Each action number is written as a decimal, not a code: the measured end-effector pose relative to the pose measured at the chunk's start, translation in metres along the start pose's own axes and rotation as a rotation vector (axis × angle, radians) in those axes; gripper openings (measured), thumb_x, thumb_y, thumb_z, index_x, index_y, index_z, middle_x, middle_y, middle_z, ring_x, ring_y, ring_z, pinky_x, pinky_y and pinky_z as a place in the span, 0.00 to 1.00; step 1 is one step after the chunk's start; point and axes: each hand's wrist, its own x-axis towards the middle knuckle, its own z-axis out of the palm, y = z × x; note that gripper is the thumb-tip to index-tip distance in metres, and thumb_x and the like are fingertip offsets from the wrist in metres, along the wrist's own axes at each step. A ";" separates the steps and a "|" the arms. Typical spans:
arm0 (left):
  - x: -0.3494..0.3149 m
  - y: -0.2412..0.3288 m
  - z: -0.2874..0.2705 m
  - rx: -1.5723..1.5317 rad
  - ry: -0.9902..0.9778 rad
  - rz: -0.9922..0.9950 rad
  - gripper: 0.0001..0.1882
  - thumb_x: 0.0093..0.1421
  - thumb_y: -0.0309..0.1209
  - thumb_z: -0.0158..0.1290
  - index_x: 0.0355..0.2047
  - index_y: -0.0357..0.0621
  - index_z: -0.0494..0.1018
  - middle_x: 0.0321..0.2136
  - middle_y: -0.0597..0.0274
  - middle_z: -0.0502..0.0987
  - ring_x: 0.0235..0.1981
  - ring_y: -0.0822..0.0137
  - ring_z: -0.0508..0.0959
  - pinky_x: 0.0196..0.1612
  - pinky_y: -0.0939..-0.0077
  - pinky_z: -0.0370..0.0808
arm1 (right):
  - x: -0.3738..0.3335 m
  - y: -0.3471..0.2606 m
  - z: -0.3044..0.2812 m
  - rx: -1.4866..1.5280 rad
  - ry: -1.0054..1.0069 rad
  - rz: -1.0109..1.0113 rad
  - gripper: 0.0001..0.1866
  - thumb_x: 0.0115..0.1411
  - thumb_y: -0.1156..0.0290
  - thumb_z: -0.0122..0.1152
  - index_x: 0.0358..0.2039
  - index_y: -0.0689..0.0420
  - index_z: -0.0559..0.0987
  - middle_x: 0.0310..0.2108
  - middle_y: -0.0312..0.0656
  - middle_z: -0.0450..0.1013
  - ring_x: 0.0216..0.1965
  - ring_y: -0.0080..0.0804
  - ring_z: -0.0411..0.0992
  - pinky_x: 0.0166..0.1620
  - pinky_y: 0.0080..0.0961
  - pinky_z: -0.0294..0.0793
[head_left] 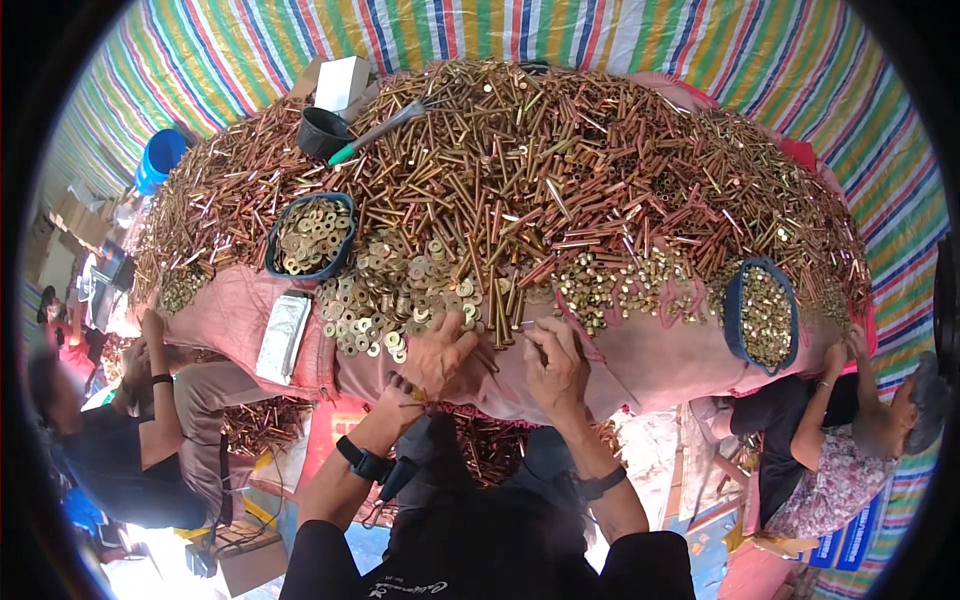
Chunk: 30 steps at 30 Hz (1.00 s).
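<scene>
My left hand (437,352) rests at the near edge of a heap of flat round washers (385,290), its fingers bent down; what they hold, if anything, is hidden. To its right, my right hand (557,368) is closed in a pinch, with a thin shiny bolt end (527,323) showing at the fingertips. Between the two hands several long brass-coloured bolts (500,315) lie pointing toward me. Small nuts (590,295) are scattered beyond my right hand. A dark blue tub (312,237) of washers sits on the left, and another blue tub (760,318) holds nuts on the right.
A large mound of bolts (620,170) covers the far side of the pink cloth (480,378). On it lie a black cup (323,133) and a green-tipped tool (375,135). A silver packet (284,338) lies left. Other people sit at left (110,440) and right (840,440).
</scene>
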 end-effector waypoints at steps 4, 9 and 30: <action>-0.004 -0.002 0.000 -0.151 0.131 -0.072 0.10 0.56 0.25 0.63 0.36 0.42 0.73 0.34 0.55 0.78 0.36 0.50 0.80 0.35 0.56 0.80 | 0.001 -0.002 -0.002 0.029 0.015 -0.013 0.08 0.61 0.74 0.69 0.42 0.54 0.83 0.49 0.43 0.79 0.49 0.47 0.80 0.48 0.39 0.81; 0.003 0.009 0.018 -0.514 0.149 -0.575 0.16 0.57 0.32 0.68 0.41 0.38 0.76 0.29 0.49 0.83 0.30 0.52 0.83 0.36 0.60 0.80 | -0.001 -0.001 -0.004 0.042 -0.014 0.004 0.08 0.61 0.74 0.69 0.42 0.55 0.82 0.50 0.43 0.79 0.49 0.46 0.81 0.48 0.38 0.81; 0.088 0.003 0.036 -0.494 -0.441 -0.926 0.20 0.48 0.39 0.79 0.32 0.35 0.88 0.19 0.63 0.82 0.18 0.72 0.78 0.23 0.73 0.75 | -0.004 0.009 0.002 0.205 -0.043 -0.042 0.12 0.57 0.82 0.69 0.41 0.58 0.81 0.47 0.45 0.76 0.49 0.50 0.75 0.52 0.43 0.77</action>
